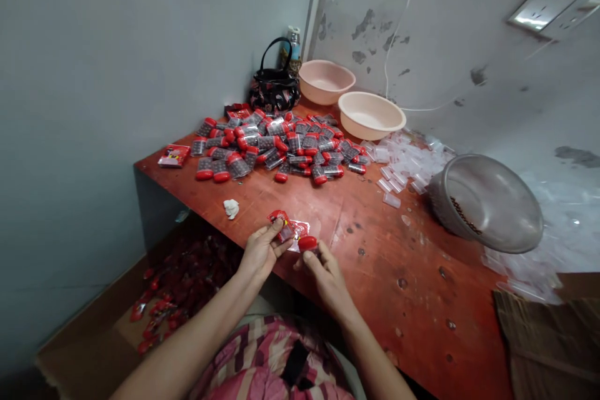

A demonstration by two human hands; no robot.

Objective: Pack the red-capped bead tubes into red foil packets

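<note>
My left hand [263,250] pinches a small red printed packet [281,225] above the table's front edge. Just to its right, my right hand [323,265] grips a red-capped container [307,242], cap toward the packet; most of its body is hidden by my fingers. Under and between the hands a red and white wrapper [300,229] lies on the red table. A big heap of red-capped clear containers with dark contents [281,144] spreads beyond my hands. To the left rests a crumpled white tissue [231,209].
Clear empty containers [403,159] lie right of the heap, near a grey basin [497,200]. Two pale basins [327,81] [372,115] and a black handbag [274,89] stand at the back. A red packet stack [174,155] is at left; a box of red items [173,300] sits below.
</note>
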